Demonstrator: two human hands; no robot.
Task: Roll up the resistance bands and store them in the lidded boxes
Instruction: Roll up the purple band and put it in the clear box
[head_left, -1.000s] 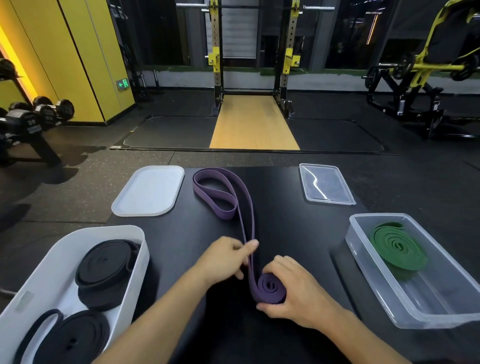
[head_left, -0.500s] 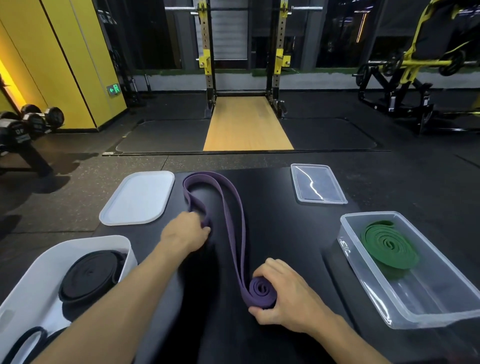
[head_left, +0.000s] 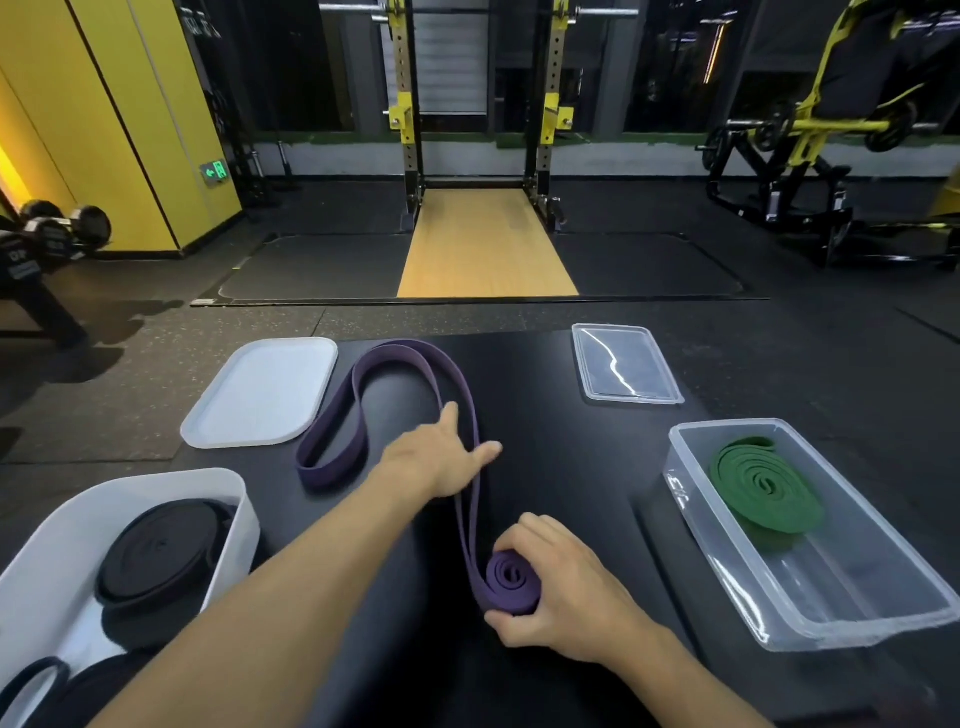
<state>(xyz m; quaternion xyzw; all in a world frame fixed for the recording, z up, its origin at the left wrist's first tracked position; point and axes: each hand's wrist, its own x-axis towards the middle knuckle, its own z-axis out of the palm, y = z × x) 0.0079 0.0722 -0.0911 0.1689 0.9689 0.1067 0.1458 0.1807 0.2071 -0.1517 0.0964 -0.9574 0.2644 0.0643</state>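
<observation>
Right hand (head_left: 566, 592) fingers curl round the rolled end of purple band (head_left: 511, 579), mid-counter (head_left: 561, 467). Left hand (head_left: 441, 460) fingers straight, pressing loose strands flat. Far loop nearly reaches far edge, beside white lid (head_left: 260, 395). Bare strip separates roll from clear box (head_left: 852, 621) holding green band (head_left: 763, 483).

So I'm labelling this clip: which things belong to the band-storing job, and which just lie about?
Job: purple band, green band, black bands, white box, clear box, white lid, clear lid, left hand, right hand.
Lying about: dumbbells, squat rack, weight machine.
</observation>
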